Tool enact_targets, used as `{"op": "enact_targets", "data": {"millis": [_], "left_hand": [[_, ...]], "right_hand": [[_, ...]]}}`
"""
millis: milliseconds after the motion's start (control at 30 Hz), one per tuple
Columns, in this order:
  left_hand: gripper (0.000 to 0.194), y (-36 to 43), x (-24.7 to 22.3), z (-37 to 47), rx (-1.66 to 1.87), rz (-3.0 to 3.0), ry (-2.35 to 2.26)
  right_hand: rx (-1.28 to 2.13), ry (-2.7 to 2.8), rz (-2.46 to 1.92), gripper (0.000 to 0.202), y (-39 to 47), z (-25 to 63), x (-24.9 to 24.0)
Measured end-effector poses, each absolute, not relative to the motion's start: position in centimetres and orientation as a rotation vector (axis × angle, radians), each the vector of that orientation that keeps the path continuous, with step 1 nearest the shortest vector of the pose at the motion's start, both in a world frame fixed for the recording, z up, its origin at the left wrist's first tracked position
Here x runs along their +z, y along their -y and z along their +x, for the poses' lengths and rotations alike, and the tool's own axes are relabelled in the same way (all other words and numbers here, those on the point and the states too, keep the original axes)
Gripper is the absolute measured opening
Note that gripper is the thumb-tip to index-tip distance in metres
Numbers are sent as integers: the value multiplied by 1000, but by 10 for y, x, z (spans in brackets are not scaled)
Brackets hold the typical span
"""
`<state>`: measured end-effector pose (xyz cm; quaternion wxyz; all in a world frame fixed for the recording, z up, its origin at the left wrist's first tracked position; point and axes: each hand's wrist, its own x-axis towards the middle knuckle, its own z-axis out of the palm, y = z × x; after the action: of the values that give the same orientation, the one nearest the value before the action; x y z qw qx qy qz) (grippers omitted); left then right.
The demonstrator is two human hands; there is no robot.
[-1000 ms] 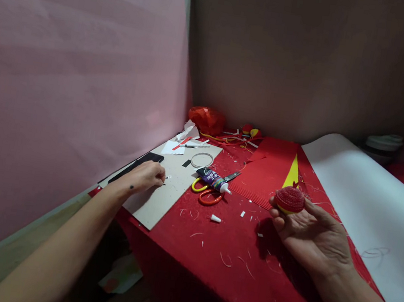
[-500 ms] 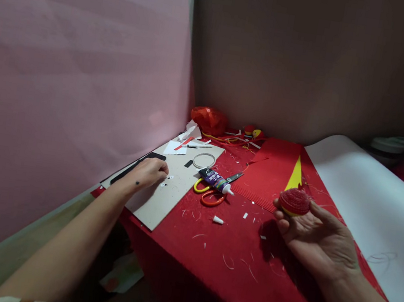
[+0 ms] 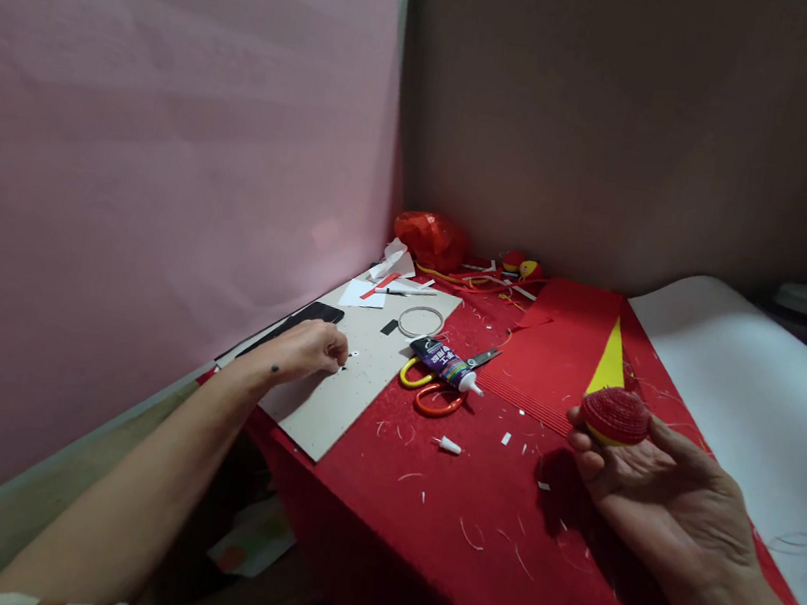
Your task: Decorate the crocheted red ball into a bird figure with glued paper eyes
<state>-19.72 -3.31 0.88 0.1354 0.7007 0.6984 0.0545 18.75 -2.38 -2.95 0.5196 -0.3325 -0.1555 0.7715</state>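
Note:
In my right hand [image 3: 672, 484] is a dome-shaped red coiled piece [image 3: 615, 414] with a yellow underside, held between thumb and fingers above the red cloth. My left hand [image 3: 312, 350] is over the grey board [image 3: 317, 421], its fingers pinched together beside small black and white bits [image 3: 352, 355]; whatever is between the fingertips is too small to make out. A glue tube [image 3: 442, 363] lies across scissors [image 3: 440, 400] with yellow and red handles. Near them is a white cap [image 3: 450, 445].
A tape ring [image 3: 421, 322], a pen [image 3: 409, 292] and a black phone-like slab [image 3: 294, 325] lie on the board. Behind are a red plastic bag [image 3: 431, 239] and small red-yellow pieces [image 3: 528, 270]. Red sheets [image 3: 554, 355], a yellow strip [image 3: 610, 362] and white paper [image 3: 754, 395] lie rightward.
The whole view has shifted slightly, so things appear farther right. My left hand stays pinched at the small bits, a little more over them. My right hand still holds the red piece.

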Motion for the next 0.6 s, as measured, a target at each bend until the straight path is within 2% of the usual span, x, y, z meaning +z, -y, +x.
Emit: {"op": "enact_targets", "data": {"millis": [600], "left_hand": [[12, 40, 18, -193, 65, 2102, -2100]], "right_hand": [[1860, 391, -796, 33, 22, 192, -32]]}}
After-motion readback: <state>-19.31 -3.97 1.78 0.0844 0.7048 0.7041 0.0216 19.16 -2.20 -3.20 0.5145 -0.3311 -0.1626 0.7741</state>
